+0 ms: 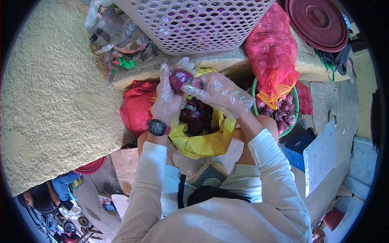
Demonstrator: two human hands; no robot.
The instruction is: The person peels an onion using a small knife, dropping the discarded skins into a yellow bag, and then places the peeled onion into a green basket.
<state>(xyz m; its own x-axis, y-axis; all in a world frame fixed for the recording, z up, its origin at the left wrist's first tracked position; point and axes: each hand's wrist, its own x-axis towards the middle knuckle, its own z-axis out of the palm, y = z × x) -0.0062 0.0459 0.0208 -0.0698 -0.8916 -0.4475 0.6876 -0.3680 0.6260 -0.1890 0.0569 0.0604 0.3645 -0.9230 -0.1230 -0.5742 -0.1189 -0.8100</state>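
Both hands wear thin clear plastic gloves. My left hand (pixel 165 99) is closed around a red onion (pixel 179 82), its thumb along the left side. My right hand (pixel 223 94) reaches in from the right, its fingers pinched on a smaller purple-pink onion (pixel 197 83) right beside the first; I cannot tell whether this is a separate bulb. Just below the hands, a yellow sack (pixel 198 146) stands with its mouth rolled down between my knees. Dark red onion skins (pixel 195 117) fill its inside.
A white perforated basket (pixel 198 30) with onions stands ahead on the ledge. Right of my knee, a green-rimmed basin (pixel 297 107) holds onions under a red mesh sack (pixel 271 44). Another red sack (pixel 137 107) lies left. A blue crate (pixel 298 146) sits at right.
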